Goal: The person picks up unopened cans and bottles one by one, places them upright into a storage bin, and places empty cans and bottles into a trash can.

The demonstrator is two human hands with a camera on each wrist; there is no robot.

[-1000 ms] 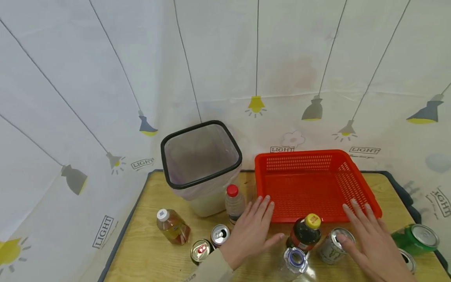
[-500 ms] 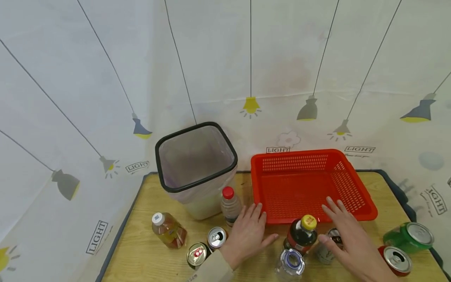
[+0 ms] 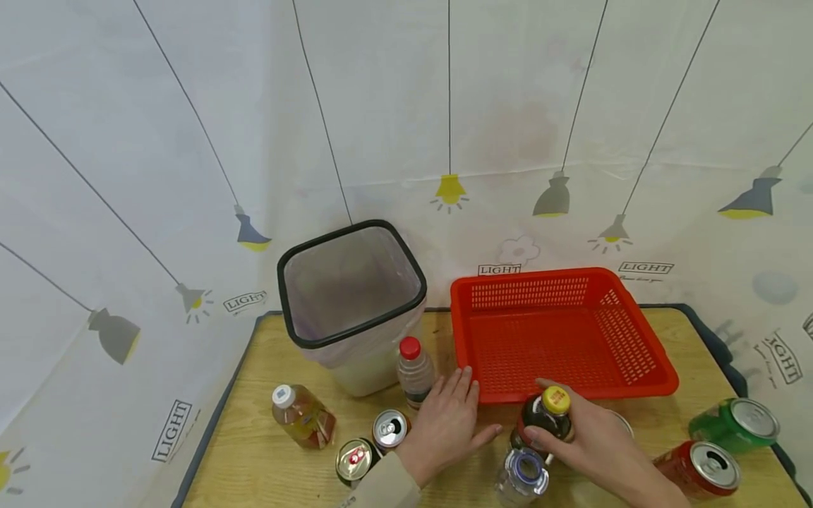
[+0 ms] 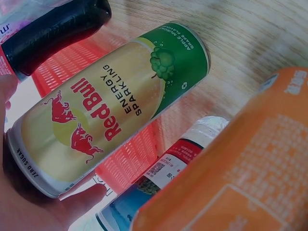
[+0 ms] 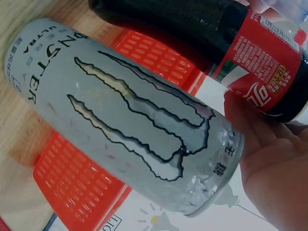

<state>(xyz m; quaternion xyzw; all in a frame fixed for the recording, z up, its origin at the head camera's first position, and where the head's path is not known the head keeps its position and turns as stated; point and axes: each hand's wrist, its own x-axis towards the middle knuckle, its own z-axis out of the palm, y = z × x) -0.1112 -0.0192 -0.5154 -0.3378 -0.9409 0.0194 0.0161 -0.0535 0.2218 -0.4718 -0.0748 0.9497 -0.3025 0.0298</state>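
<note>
My right hand [image 3: 597,437] is at a dark cola bottle [image 3: 551,411] with a yellow cap, thumb on the near side and fingers behind. Its red label [image 5: 262,62] shows beside the fingers in the right wrist view. A grey-white Monster can [image 5: 130,115] stands by that wrist, mostly hidden by the hand in the head view. My left hand [image 3: 447,420] lies with straight fingers on the table, holding nothing. Near it are a red-capped clear bottle [image 3: 416,377] and an open-topped can [image 3: 390,428]. A Red Bull can [image 4: 110,106] fills much of the left wrist view.
A red plastic basket [image 3: 565,391] lies behind the hands. A lined bin [image 3: 375,363] stands back left. Around are an amber drink bottle [image 3: 308,420], a gold-topped can [image 3: 354,460], a capless clear bottle [image 3: 522,480], a red can [image 3: 699,467] and a green can [image 3: 733,425].
My right hand has moved left, from over the Monster can to the cola bottle, and closed around it. The left hand stays on the table.
</note>
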